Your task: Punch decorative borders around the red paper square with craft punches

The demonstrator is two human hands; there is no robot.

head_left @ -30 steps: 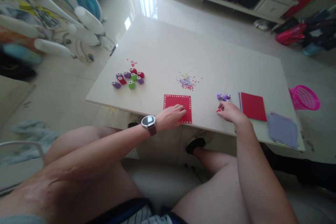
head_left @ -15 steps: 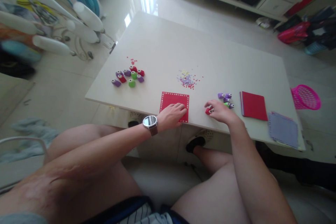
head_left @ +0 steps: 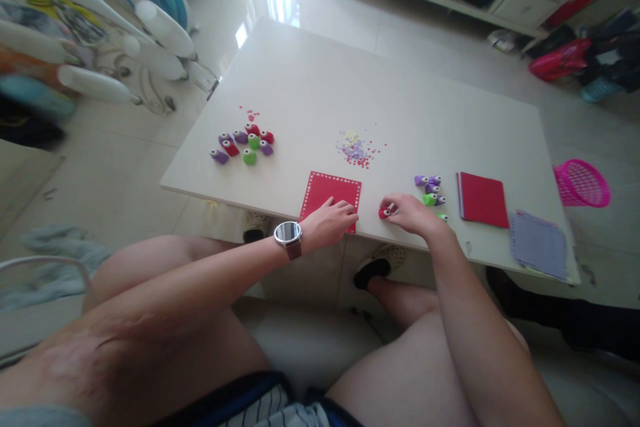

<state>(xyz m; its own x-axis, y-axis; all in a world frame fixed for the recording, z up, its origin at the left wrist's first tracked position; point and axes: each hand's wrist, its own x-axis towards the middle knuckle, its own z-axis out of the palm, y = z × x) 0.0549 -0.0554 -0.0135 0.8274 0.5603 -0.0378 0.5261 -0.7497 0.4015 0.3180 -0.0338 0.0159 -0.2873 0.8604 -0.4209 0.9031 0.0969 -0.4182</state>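
Observation:
A square red sheet of paper (head_left: 323,190) lies at the table's near edge, with rows of small punched holes along its borders. My left hand (head_left: 331,221) rests on the sheet's lower right part, fingers stretched out and covering some of it. To the right of the sheet, my right hand (head_left: 407,212) pinches a small red craft punch (head_left: 385,213) low over the table. Just beyond that hand stand several purple craft punches (head_left: 434,180) and a green craft punch (head_left: 429,199). Another green punch (head_left: 443,217) shows partly behind my right wrist.
Paper confetti (head_left: 356,151) lies scattered mid-table. More punches (head_left: 249,157) cluster at the left beside a few red bits (head_left: 251,115). At the right are a red paper stack (head_left: 483,201) and purple punched sheets (head_left: 539,245). A pink basket (head_left: 584,183) stands past the table (head_left: 400,100).
My right hand has moved left toward the red sheet with the red punch, uncovering a green punch behind it. The sheet has turned slightly under my left hand.

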